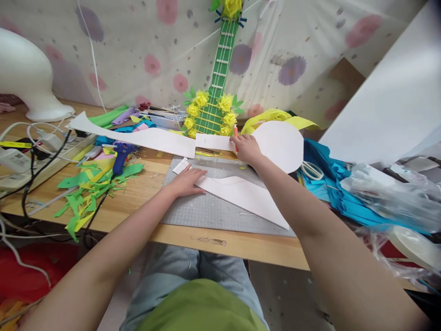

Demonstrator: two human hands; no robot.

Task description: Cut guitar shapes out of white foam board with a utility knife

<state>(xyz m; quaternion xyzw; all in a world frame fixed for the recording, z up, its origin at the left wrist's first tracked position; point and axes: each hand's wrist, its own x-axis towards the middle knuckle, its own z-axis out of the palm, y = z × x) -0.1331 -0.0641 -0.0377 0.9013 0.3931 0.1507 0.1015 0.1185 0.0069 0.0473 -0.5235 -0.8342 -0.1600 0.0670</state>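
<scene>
A long white board piece (246, 195) lies slantwise on the grey cutting mat (206, 214), with a thin curved line drawn on it. My left hand (188, 180) rests flat with fingers spread on its left part. Farther back, my right hand (246, 146) has its fingers closed round an orange tool (236, 134), held upright over a small white strip (213, 141). To the right of that hand is a rounded white piece (280, 146). A curved white piece (148, 139) lies at the back left.
A green paper guitar with yellow flowers (215, 108) leans at the back. At left are a blue glue gun (120, 158), green and yellow scraps (82, 193), cables and a white foam head (31, 73). Blue material (330, 193) and plastic bags (386, 193) lie at right.
</scene>
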